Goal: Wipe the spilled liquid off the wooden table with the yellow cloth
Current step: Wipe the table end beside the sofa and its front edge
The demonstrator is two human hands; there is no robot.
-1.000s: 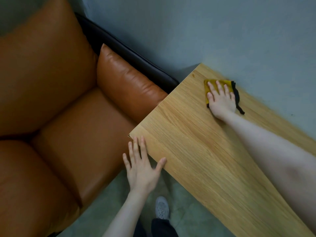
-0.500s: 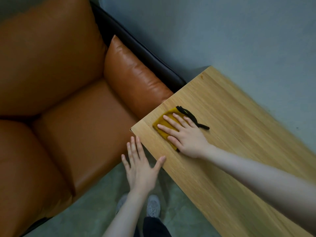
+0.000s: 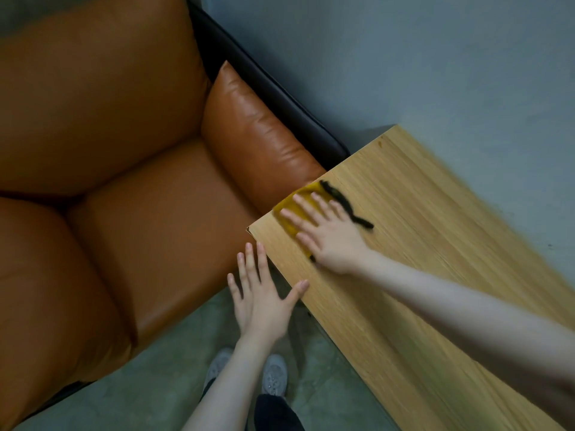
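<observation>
1. Head view: The right hand lay flat on the yellow cloth in the middle of the frame, fingers spread out and pressing down.
2. The cloth sat at the upper left edge of the wooden table, beside the brown sofa.
3. The left hand was below it, fingers spread wide, thumb touching the table's edge, holding nothing.

Table is wide open to the right of my right hand; sofa and wall box in the corner.
</observation>
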